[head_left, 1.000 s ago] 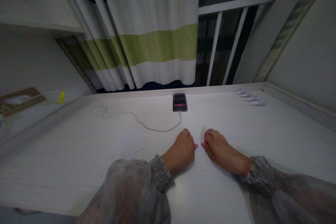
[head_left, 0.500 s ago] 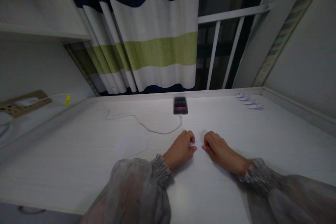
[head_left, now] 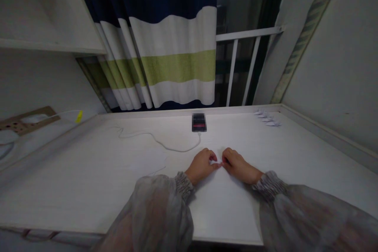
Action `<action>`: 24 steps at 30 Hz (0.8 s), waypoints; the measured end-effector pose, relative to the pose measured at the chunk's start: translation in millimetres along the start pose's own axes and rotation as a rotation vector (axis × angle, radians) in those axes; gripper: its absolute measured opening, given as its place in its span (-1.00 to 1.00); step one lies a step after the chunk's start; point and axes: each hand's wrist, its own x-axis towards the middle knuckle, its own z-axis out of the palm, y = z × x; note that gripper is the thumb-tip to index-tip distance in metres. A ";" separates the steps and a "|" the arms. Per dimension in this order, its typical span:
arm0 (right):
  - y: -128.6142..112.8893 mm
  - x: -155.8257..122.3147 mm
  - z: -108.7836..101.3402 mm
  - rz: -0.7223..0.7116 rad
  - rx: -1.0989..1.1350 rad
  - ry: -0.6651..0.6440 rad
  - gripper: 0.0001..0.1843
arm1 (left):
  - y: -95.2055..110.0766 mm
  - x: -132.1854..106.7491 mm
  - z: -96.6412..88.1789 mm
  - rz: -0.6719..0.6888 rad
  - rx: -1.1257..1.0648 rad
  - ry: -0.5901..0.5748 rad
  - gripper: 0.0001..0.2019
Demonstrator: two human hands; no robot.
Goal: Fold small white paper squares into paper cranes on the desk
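Between my two hands is a small piece of white paper, mostly covered by the fingers. My left hand pinches its left side between thumb and fingers. From the right, my right hand is closed on the other side of the paper, its thumb close to the left thumb. Both hands rest low over the white desk. How the paper is folded cannot be made out.
A phone lies at the back, with a white cable running left from it. Several small folded white paper pieces sit in a row at the back right. A socket strip is on the left wall, and a striped curtain hangs behind.
My hands have come closer together, thumbs now nearly touching, and less of the paper shows. The camera view has tilted up and shifted slightly.
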 end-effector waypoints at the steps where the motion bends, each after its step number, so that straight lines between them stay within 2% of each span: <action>1: -0.2 0.5 -1.4 0.006 0.027 -0.008 -0.92 | 1.3 1.1 0.4 -0.028 0.005 0.010 -0.82; 7: 0.8 1.5 -8.7 -0.001 0.151 -0.045 -0.93 | 10.8 7.7 -3.1 -0.161 0.033 -0.042 -0.86; 11: 0.5 5.2 -6.7 0.081 0.327 -0.063 -0.87 | 13.4 10.4 -5.5 -0.203 0.032 -0.068 -0.88; 22: -4.2 23.0 -7.6 0.287 0.318 -0.241 -0.94 | 5.2 9.4 -0.1 -0.240 -0.003 -0.059 -0.85; 24: -8.1 22.0 -10.5 0.318 0.298 -0.284 -0.86 | 4.1 8.2 0.8 -0.227 -0.009 -0.052 -0.86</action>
